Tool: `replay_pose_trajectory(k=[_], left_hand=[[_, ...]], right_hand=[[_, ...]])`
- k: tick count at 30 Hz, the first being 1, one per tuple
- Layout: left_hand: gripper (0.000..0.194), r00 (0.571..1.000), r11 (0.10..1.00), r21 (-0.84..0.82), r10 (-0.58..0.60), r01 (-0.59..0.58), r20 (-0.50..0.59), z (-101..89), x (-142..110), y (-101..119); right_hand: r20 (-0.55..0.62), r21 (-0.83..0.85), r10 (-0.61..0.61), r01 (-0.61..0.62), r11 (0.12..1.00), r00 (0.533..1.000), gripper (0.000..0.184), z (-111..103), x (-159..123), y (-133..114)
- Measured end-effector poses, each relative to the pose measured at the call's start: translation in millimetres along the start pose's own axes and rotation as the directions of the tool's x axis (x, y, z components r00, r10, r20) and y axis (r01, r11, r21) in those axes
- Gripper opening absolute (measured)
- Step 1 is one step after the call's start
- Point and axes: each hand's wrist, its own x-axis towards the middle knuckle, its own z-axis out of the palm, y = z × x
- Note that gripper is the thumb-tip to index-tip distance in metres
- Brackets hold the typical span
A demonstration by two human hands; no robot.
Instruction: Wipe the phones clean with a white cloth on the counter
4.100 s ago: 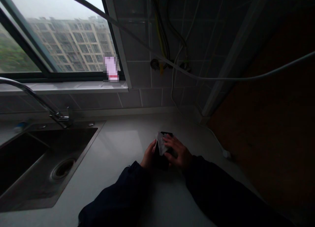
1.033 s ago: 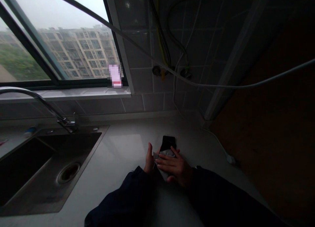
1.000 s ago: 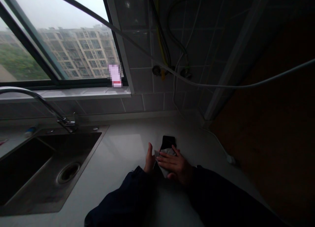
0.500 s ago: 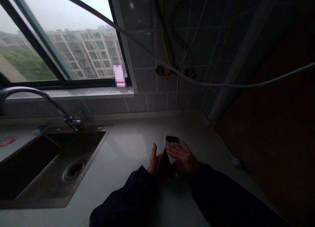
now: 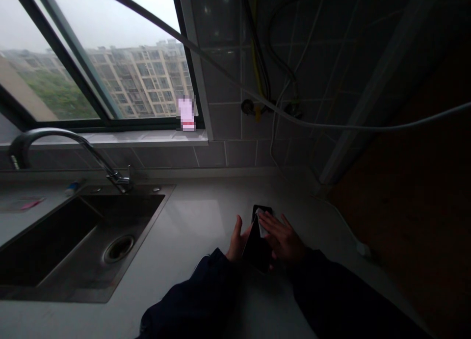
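Observation:
A black phone (image 5: 256,243) is held tilted on edge above the pale countertop (image 5: 191,226). My left hand (image 5: 237,241) holds it from the left side, thumb up, fingers behind it. My right hand (image 5: 281,236) lies with fingers stretched out over the phone's face, pressing a small pale cloth (image 5: 262,222) against it. Both arms wear dark sleeves. The phone's lower end is hidden in shadow between the hands.
A steel sink (image 5: 77,241) with a drain sits at left, its curved tap (image 5: 73,147) arching over it. A window and sill run along the back. Hoses and cables hang on the tiled wall (image 5: 265,84). A white cable (image 5: 346,226) trails along the counter's right side.
The phone has been tipped up from lying flatter to standing on edge, and my right hand with the cloth has slid toward its far end. The camera has shifted left.

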Motion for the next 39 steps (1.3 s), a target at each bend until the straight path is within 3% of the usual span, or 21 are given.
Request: replay_pose_trajectory(k=[7, 13, 18, 27, 39], left_hand=[[0.084, 1.0, 0.999, 0.016, -0.029, 0.029, 0.006, -8.1, 0, -1], [0.083, 0.997, 0.999, 0.029, 0.016, -0.014, -0.074, -33.5, 10, -3], [0.085, 0.986, 0.999, 0.018, -0.048, 0.051, -0.158, -39.4, 12, -3], [0.082, 0.999, 0.999, 0.001, -0.033, 0.033, -0.041, -8.4, -1, 2], [0.08, 0.999, 0.999, -0.002, 0.04, -0.04, 0.016, -10.7, 5, -1]], right_hand=[[0.007, 0.041, 0.018, -0.018, 0.999, 1.0, 0.055, 1, -1, 1], [0.093, 0.248, -0.17, 0.143, 0.958, 0.981, 0.061, -5, -3, -15], [0.137, 0.344, -0.264, 0.204, 0.917, 0.955, 0.062, -9, -3, -24], [-0.012, 0.241, -0.084, 0.085, 0.967, 0.996, 0.055, 6, -1, 4], [-0.018, 0.235, -0.04, 0.043, 0.971, 0.999, 0.061, 11, -1, 14]])
